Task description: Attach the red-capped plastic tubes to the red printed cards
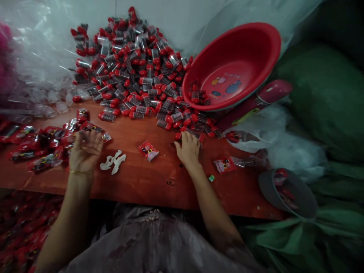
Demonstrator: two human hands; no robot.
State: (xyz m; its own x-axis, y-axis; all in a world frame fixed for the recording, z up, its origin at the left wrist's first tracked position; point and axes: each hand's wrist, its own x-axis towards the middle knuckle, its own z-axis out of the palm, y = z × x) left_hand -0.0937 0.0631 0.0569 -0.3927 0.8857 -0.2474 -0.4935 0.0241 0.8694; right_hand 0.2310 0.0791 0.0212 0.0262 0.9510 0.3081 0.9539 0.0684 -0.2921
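A big heap of small clear tubes with red caps [133, 68] is piled at the back of a red-brown wooden table [159, 182]. My right hand [188, 148] rests at the heap's near edge, fingers curled over a tube there. My left hand [85, 149], blurred, hovers over a spread of red printed plastic packets [42, 146] on the left, fingers bent and touching one. A single red packet [148, 150] lies between the hands. Beside the left hand lies a white crumpled scrap [113, 162].
A red plastic basin [256, 49] leans tilted at the back right with a few tubes inside. Clear plastic bags [36, 57] sit at the back left, green sacks [327, 98] on the right. Another packet [224, 165] and a grey container [287, 191] sit near the right edge.
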